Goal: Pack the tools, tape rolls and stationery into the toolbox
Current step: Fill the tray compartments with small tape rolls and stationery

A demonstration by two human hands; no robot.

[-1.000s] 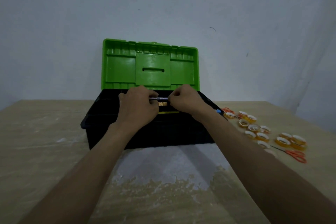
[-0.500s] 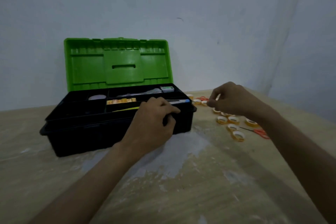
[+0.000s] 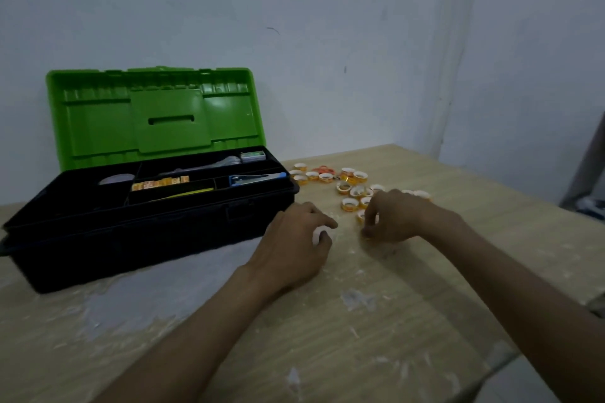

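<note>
We're leaning both forearms in over the worktop (image 3: pixel 360 337), pale wood w/ white smears. Our left hand (image 3: pixel 294 247) is resting knuckles-up on it just in front of the toolbox's R end, fingers curled under. A whitish patch is showing at the fingertips & we can't tell if it's sth held or just a smear. Our right hand (image 3: pixel 401 219) is sitting just beside it, fingers curled down & pinching a small tape roll (image 3: pixel 360 216) at the near edge of the scatter.

Beyond that, the other tape rolls (image 3: pixel 350 204), yellow w/ white cores, are lying loose on the worktop to the R of the box, w/ orange scissors (image 3: pixel 322 169) lying among the far ones.

The toolbox (image 3: pixel 147 239), black, is sitting to the L w/ its green lid (image 3: pixel 154 118) standing open, approx upright. In its tray we're seeing a blue-handled tool (image 3: pixel 257 178) in the front R compartment, an orange-yellow strip (image 3: pixel 160 182) in the middle one, a silver tool (image 3: pixel 203 167) & a small box (image 3: pixel 252 156) along the back, & a pale round thing (image 3: pixel 116 179) at the L. A plain wall (image 3: pixel 327 26) is rising behind.
</note>
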